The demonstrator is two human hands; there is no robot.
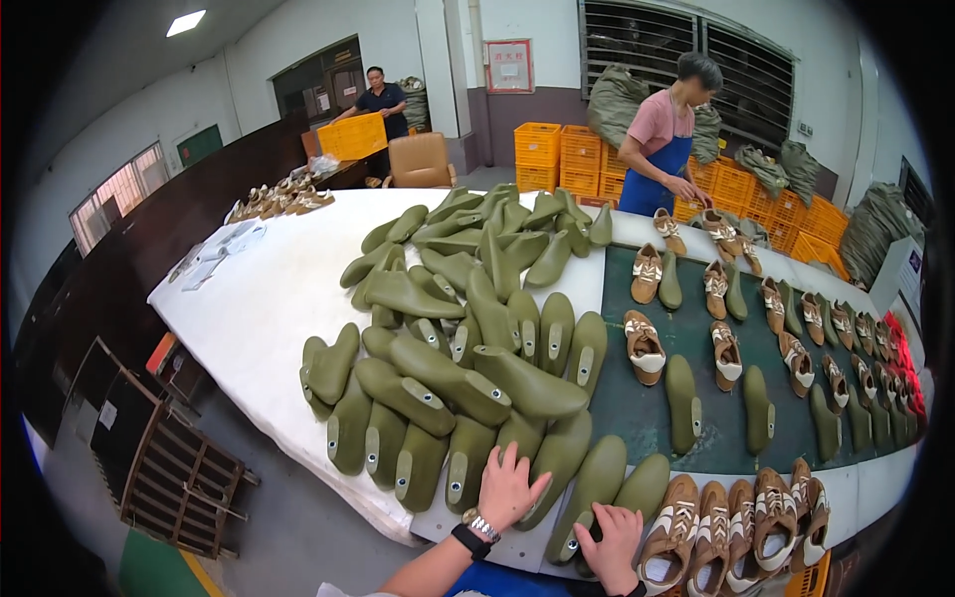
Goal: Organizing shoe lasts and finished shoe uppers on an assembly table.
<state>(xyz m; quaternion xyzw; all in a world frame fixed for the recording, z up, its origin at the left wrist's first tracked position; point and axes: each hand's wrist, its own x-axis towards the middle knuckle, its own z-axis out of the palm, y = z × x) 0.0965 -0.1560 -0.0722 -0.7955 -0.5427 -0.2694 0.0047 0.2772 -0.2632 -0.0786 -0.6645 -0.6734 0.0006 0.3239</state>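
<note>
Olive-green shoe lasts [527,381] lie in a large heap on the white table, several with round metal-rimmed holes in their ends. My left hand [507,490], fingers spread, rests over the near edge of the heap, its thumb by a last [559,466]. To its right my right hand [612,542] has its fingers curled over the near end of a green shoe last [644,484], partly hiding it. Another last [595,490] lies alongside, close to the right thumb. Brown sneakers with white stripes [711,527] stand in a row just right of my right hand.
A dark green conveyor belt [637,428] on the right carries sneakers and lasts in rows. Across it a person in a blue apron [662,149] handles sneakers. Another person [383,102] holds a yellow crate [352,137]. Orange crates [580,154] are stacked behind; a wooden rack [164,468] stands left.
</note>
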